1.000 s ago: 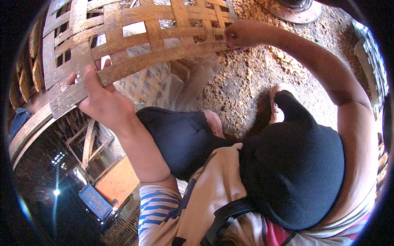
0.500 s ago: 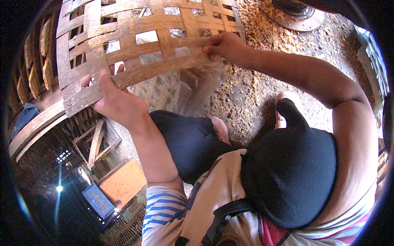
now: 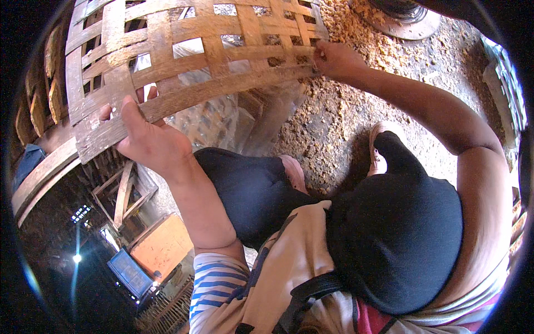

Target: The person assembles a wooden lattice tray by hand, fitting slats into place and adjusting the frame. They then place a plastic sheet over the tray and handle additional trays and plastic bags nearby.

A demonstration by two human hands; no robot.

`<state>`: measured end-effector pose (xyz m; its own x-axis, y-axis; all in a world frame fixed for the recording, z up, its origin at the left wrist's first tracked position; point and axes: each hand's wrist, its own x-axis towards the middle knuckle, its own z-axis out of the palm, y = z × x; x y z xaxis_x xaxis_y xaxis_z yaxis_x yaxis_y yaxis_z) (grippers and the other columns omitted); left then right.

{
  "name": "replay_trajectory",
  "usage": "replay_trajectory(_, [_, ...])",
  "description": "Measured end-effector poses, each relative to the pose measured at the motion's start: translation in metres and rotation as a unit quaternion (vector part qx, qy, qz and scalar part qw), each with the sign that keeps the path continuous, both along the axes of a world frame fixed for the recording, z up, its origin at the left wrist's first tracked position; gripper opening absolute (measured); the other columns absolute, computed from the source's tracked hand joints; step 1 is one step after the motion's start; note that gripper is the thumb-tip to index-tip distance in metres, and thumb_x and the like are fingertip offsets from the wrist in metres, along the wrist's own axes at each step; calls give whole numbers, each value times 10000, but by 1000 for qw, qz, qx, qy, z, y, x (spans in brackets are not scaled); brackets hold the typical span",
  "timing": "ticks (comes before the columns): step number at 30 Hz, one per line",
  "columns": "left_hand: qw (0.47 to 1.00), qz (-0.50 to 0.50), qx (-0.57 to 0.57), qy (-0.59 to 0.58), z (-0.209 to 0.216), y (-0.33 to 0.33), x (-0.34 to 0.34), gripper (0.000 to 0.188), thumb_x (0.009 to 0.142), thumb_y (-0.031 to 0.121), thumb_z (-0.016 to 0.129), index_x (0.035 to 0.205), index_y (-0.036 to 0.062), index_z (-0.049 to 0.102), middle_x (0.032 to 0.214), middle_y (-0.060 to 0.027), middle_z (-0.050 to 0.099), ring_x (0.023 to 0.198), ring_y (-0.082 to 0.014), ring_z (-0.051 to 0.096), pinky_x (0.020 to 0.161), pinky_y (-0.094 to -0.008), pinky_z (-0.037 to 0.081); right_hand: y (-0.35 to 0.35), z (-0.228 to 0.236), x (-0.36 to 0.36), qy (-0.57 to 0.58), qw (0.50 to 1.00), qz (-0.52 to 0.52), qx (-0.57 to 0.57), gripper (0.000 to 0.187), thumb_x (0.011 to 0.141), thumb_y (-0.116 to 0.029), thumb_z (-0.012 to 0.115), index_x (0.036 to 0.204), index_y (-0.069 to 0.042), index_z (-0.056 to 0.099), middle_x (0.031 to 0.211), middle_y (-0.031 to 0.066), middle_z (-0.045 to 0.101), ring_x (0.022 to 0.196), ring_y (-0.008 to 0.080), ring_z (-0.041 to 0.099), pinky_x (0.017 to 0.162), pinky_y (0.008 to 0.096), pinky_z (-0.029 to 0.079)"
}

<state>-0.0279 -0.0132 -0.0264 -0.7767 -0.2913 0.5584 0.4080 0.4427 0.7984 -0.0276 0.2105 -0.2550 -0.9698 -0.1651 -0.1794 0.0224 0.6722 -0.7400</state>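
A woven bamboo lattice panel point(image 3: 192, 103) with square gaps is held up in front of me, its near edge tilted so the right end is farther off. My left hand point(image 3: 156, 142) grips the near left part of that edge. Its thumb lies on top and its fingers reach underneath, some tips showing through the gaps. At the right end of the edge, my right hand point(image 3: 342, 62) is closed on the corner, its fingertips pressed together there. Beneath the panel lies crumpled clear plastic point(image 3: 214, 119), partly hidden by the lattice.
Crumbly tan material point(image 3: 339, 106) is scattered over the ground. A dark round object on a disc-shaped base point(image 3: 420, 30) stands at the far right. Left are a wooden beam point(image 3: 47, 172), a wooden frame point(image 3: 123, 195), an orange board point(image 3: 164, 245) and a blue crate point(image 3: 129, 271).
My right hand has slid rightward along the near edge to the panel's right corner. The panel and my left hand have shifted slightly left.
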Motion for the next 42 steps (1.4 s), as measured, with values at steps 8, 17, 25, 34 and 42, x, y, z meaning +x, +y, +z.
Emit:
replay_trajectory(8, [999, -3, 17, -30, -4, -9, -2, 335, 891, 66, 539, 1203, 81, 420, 1142, -151, 566, 896, -210, 628, 750, -374, 561, -19, 22, -23, -24, 957, 54, -283, 327, 912, -358, 639, 928, -35, 691, 723, 12, 643, 683, 72, 583, 647, 253, 475])
replay_trajectory(17, [1000, 7, 0, -15, -5, -5, -2, 333, 903, 81, 521, 1220, 61, 420, 1140, -157, 575, 896, -211, 636, 752, -364, 578, -40, 17, -5, -134, 892, 7, -433, 246, 873, -275, 702, 944, -40, 712, 801, 14, 666, 726, 88, 593, 672, 261, 470])
replay_trajectory(25, [999, 20, -8, -24, -4, -4, 0, 339, 901, 78, 519, 1226, 58, 426, 1157, -159, 568, 907, -210, 636, 756, -360, 585, -42, 30, 3, -152, 887, -52, -432, 275, 904, -309, 654, 977, -49, 703, 806, 28, 649, 741, 103, 568, 673, 289, 452])
replay_trajectory(34, [1000, 19, -14, -17, -5, -11, -2, 329, 890, 70, 533, 1203, 66, 434, 1151, -156, 569, 901, -213, 636, 753, -350, 570, 19, 15, -8, -48, 963, 186, 187, 384, 921, -432, 569, 1028, -70, 641, 820, 144, 664, 778, 284, 658, 730, 409, 507])
replay_trajectory(42, [997, 20, -76, -19, -7, -8, 0, 355, 916, 86, 513, 1250, 7, 422, 1177, -168, 550, 884, -206, 643, 750, -336, 591, -8, 24, -20, 116, 981, 150, -40, 213, 925, -297, 580, 1001, -131, 690, 811, 102, 692, 734, 247, 673, 709, 384, 516])
